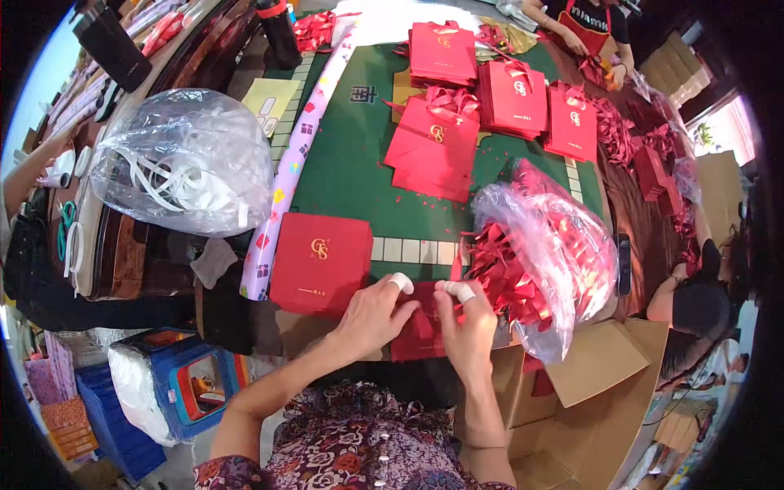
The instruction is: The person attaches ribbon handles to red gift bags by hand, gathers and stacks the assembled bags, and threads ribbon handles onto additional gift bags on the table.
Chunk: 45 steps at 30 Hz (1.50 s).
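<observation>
My left hand [371, 314] and my right hand [467, 327] meet at the upper edge of a small red paper gift bag [416, 343] at the table's near edge. Both have bent fingers closed on the bag, and white tape wraps some fingertips. A piece of red ribbon [456, 265] stands up just beyond my right fingers; whether I hold it cannot be made out. Left of my hands lies a stack of flat red bags [320, 261] with gold lettering. To the right, a clear plastic bag [563, 278] spills red ribbons [506, 265].
Stacks of finished-looking red bags with ribbon handles [442, 55] cover the far table. A patterned roll [298, 155] and a plastic bag of white strips [184, 163] lie left. An open cardboard box [604, 400] stands below right. Other people work at the far right [584, 33].
</observation>
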Each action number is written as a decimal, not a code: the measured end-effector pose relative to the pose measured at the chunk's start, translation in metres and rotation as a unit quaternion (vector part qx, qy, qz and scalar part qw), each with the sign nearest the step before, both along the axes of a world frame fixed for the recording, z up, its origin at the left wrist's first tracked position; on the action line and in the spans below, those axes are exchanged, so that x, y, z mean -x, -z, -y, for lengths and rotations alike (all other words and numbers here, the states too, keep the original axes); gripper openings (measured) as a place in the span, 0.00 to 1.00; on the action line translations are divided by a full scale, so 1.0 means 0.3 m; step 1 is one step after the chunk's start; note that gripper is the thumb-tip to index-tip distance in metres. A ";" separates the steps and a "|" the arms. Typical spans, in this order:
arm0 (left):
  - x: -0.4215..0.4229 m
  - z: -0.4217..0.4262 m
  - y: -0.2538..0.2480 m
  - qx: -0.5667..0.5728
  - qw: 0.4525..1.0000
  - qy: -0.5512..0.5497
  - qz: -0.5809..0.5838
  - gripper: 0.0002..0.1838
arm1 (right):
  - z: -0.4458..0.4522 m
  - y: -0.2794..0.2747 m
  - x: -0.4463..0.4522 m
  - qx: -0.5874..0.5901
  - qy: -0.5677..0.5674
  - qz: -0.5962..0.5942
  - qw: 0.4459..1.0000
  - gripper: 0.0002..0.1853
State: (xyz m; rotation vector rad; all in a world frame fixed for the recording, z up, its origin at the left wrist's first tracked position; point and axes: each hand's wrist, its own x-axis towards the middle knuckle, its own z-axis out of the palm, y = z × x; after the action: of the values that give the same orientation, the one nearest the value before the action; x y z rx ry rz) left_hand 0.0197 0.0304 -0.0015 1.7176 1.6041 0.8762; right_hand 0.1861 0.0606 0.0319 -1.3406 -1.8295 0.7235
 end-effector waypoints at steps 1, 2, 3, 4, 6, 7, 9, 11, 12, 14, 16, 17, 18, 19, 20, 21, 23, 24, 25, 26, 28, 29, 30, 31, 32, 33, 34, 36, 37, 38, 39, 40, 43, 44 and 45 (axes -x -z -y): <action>-0.004 0.002 0.004 -0.002 1.000 0.000 0.001 0.11 | -0.021 -0.009 -0.015 -0.026 -0.019 0.051 0.998 0.05; -0.012 0.006 0.011 -0.027 1.000 0.006 -0.012 0.12 | -0.037 -0.023 -0.016 -0.024 -0.032 0.089 0.995 0.05; -0.020 0.009 0.018 -0.053 0.998 0.012 -0.024 0.13 | -0.053 -0.035 -0.016 -0.022 -0.046 0.126 0.991 0.05; -0.028 0.017 0.028 -0.083 0.994 0.011 -0.065 0.12 | -0.072 -0.027 -0.023 -0.025 -0.045 0.127 0.991 0.05; -0.030 0.021 0.044 -0.139 0.986 0.015 -0.090 0.12 | -0.113 0.021 -0.043 -0.019 -0.141 0.156 0.977 0.08; -0.029 0.023 0.046 -0.192 0.975 0.018 -0.115 0.12 | -0.136 0.030 -0.050 -0.022 -0.141 0.156 0.977 0.08; -0.023 0.025 0.041 -0.196 0.970 0.032 -0.138 0.10 | -0.181 0.045 -0.061 0.169 -0.231 0.083 0.955 0.11; -0.013 0.025 0.037 -0.202 0.966 0.068 -0.149 0.09 | -0.209 0.051 -0.059 0.224 -0.231 0.073 0.944 0.11; -0.008 0.026 0.033 -0.203 0.965 0.068 -0.149 0.09 | -0.221 0.032 -0.049 0.320 -0.229 0.032 0.919 0.10; 0.000 0.021 0.025 -0.188 0.966 0.071 -0.162 0.08 | -0.229 0.032 -0.040 0.409 -0.223 -0.010 0.885 0.10; 0.009 0.012 0.029 -0.185 0.967 0.073 -0.157 0.08 | -0.233 0.098 -0.036 0.404 -0.220 -0.069 0.885 0.09; 0.011 0.005 0.030 -0.180 0.969 0.075 -0.152 0.07 | -0.226 0.141 -0.032 0.402 -0.219 -0.069 0.886 0.09; 0.010 -0.004 0.019 -0.183 0.968 0.075 -0.152 0.07 | -0.216 0.159 -0.015 0.350 -0.194 -0.071 0.914 0.09; 0.008 -0.012 0.001 -0.147 0.979 0.057 -0.126 0.07 | -0.212 0.172 -0.002 0.297 -0.168 -0.071 0.937 0.09; 0.005 -0.019 -0.009 -0.111 0.988 0.039 -0.099 0.07 | -0.211 0.179 0.005 0.279 -0.124 -0.105 0.946 0.10; 0.000 -0.019 -0.006 -0.113 0.988 0.039 -0.099 0.07 | -0.227 0.174 0.007 0.277 -0.124 -0.105 0.947 0.10; -0.008 -0.017 0.016 -0.051 0.998 0.017 -0.045 0.07 | -0.264 0.166 0.015 0.230 -0.029 -0.051 0.971 0.11; -0.005 -0.029 0.028 -0.042 0.999 0.006 -0.026 0.07 | -0.266 0.171 0.015 0.164 -0.049 -0.045 0.984 0.12; -0.003 -0.033 0.035 -0.044 0.999 0.007 -0.027 0.07 | -0.267 0.173 0.011 0.162 -0.048 -0.046 0.985 0.12; -0.003 -0.040 0.040 -0.038 0.999 -0.001 -0.039 0.08 | -0.268 0.174 0.003 0.118 -0.030 -0.022 0.992 0.12; 0.002 -0.055 0.049 -0.025 0.999 -0.015 -0.036 0.10 | -0.267 0.134 -0.008 0.083 0.009 0.016 0.996 0.11; 0.002 -0.067 0.055 -0.026 0.999 -0.017 -0.036 0.10 | -0.268 0.105 -0.026 0.106 0.028 0.058 0.992 0.12; 0.000 -0.082 0.059 -0.026 0.997 -0.031 -0.065 0.10 | -0.272 0.112 -0.039 0.088 0.019 0.064 0.994 0.12; -0.004 -0.096 0.064 -0.024 0.994 -0.042 -0.094 0.11 | -0.266 0.118 -0.048 0.071 0.013 0.070 0.995 0.12; -0.010 -0.112 0.074 -0.023 0.994 -0.041 -0.094 0.11 | -0.257 0.124 -0.054 0.073 0.014 0.070 0.995 0.12; -0.018 -0.132 0.079 -0.023 0.992 -0.049 -0.115 0.12 | -0.246 0.117 -0.052 0.077 -0.018 0.119 0.990 0.11; -0.027 -0.149 0.080 -0.024 0.989 -0.058 -0.137 0.13 | -0.237 0.115 -0.051 0.081 -0.050 0.168 0.981 0.12; -0.039 -0.166 0.058 -0.006 0.987 -0.061 -0.148 0.14 | -0.228 0.159 -0.041 0.058 -0.046 0.189 0.979 0.12; -0.044 -0.168 0.048 0.011 0.985 -0.064 -0.160 0.15 | -0.223 0.178 -0.036 0.035 -0.043 0.211 0.976 0.12; -0.048 -0.167 0.060 0.012 0.985 -0.065 -0.161 0.15 | -0.217 0.191 -0.037 0.037 -0.043 0.214 0.975 0.12; -0.051 -0.167 0.083 0.001 0.984 -0.064 -0.165 0.14 | -0.216 0.199 -0.037 0.037 -0.044 0.213 0.975 0.12; -0.052 -0.166 0.105 -0.009 0.983 -0.064 -0.169 0.14 | -0.217 0.213 -0.040 0.043 -0.050 0.195 0.979 0.11; -0.043 -0.169 0.154 -0.024 0.986 -0.079 -0.142 0.13 | -0.220 0.210 -0.050 0.082 -0.055 0.109 0.989 0.10; -0.042 -0.163 0.167 -0.024 0.986 -0.079 -0.142 0.13 | -0.222 0.206 -0.053 0.112 -0.055 0.041 0.991 0.09; -0.041 -0.157 0.166 -0.026 0.995 -0.091 -0.026 0.12 | -0.227 0.220 -0.056 0.112 -0.055 0.041 0.991 0.09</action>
State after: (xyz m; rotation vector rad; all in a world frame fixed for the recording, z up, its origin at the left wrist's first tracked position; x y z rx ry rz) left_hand 0.0321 0.0777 -0.0514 1.6595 1.8096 0.9748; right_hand 0.2028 0.1289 -0.0341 -1.4374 -1.9453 0.9683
